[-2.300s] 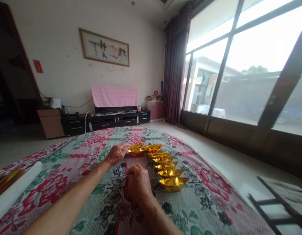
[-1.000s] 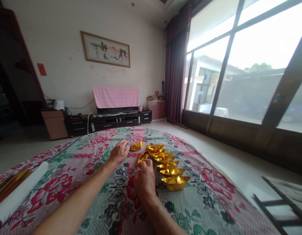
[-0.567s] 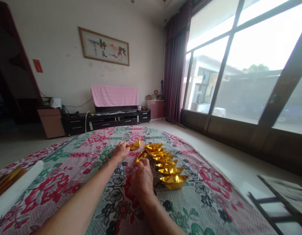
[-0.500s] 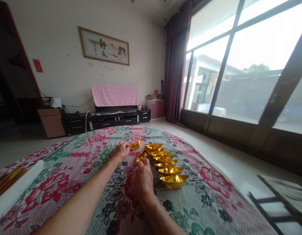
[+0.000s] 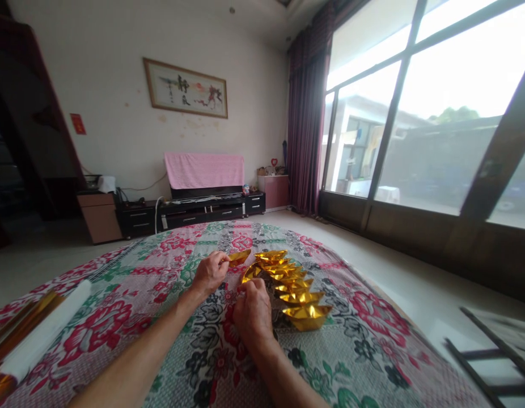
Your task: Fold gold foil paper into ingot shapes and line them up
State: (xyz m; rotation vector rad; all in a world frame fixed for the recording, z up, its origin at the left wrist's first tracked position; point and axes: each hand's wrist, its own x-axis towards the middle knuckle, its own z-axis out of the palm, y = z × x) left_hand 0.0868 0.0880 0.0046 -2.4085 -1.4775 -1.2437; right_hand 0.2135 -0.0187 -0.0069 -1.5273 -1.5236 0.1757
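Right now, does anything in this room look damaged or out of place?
Yes: brownish patches mark the pale wall below the framed picture, perhaps stains or damage. Nothing looks spilled around the gold folded shapes.

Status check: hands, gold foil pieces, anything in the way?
Left hand: gripping one end of a gold piece. Right hand: at a second piece, grip hidden. Crowding: row of gold boats close on its right.

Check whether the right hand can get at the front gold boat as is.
Probably yes: only tablecloth shows between right hand and front boat, just to its right. The hand may be holding another boat, though.
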